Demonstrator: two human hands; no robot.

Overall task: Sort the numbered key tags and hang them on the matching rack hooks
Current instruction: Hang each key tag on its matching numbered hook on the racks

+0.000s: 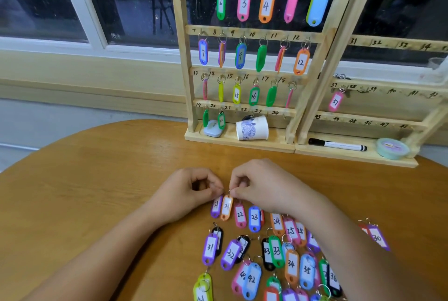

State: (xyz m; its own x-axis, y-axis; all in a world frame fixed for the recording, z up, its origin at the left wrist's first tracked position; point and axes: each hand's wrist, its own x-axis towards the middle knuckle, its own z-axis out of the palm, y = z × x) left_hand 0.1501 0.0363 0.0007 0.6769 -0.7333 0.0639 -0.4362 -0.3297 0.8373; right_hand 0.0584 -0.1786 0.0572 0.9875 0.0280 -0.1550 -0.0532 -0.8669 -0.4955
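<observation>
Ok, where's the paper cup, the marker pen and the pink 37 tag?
paper cup (252,128), head view, middle of its side.
marker pen (339,144), head view, on its white barrel.
pink tag 37 (335,101), head view, on its number label.

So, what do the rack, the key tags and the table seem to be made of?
Rack: pale bare-looking wood, grain visible. Key tags: glossy coloured plastic, probably paper labels, shiny metal rings. Table: smooth wood or wood-look laminate; cannot tell which.
</observation>
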